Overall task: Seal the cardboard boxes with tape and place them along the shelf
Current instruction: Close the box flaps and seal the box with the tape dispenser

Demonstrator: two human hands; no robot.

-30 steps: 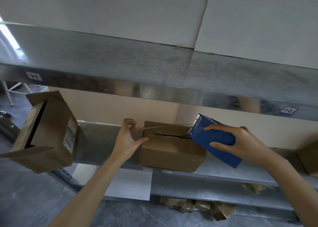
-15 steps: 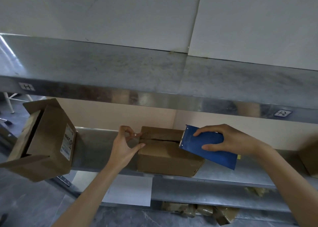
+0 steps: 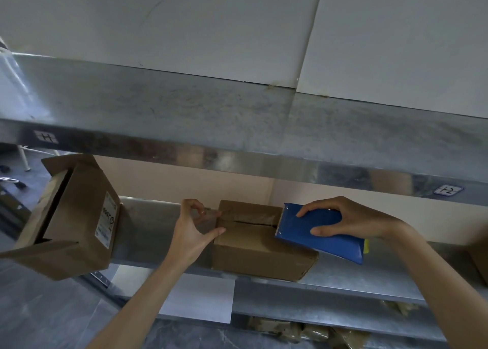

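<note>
There, your left hand (image 3: 194, 232) held the free end of a clear tape strip (image 3: 211, 212) in its curled fingers, just off the left end of the cardboard box (image 3: 253, 253), while its thumb reached out to touch the box's near left edge. The tape ran along the top of the box over the seam between its closed flaps, though how far it was stuck down could not be told.

Your right hand (image 3: 351, 220) gripped the blue tape dispenser (image 3: 317, 236), fingers over its top and thumb on its near side. The dispenser's toothed front edge sat on the seam at the right part of the box top, and its body tilted down to the right.

The box itself lay on the metal shelf (image 3: 369, 277), near the front rim and below the upper shelf (image 3: 237, 126).

Well to the left, an open box (image 3: 79, 216) with a white label (image 3: 107, 227) lay on its side, overhanging the shelf end, with its flaps spread. A white sheet (image 3: 200, 298) showed below the shelf, beside crumpled brown paper (image 3: 290, 330).
</note>
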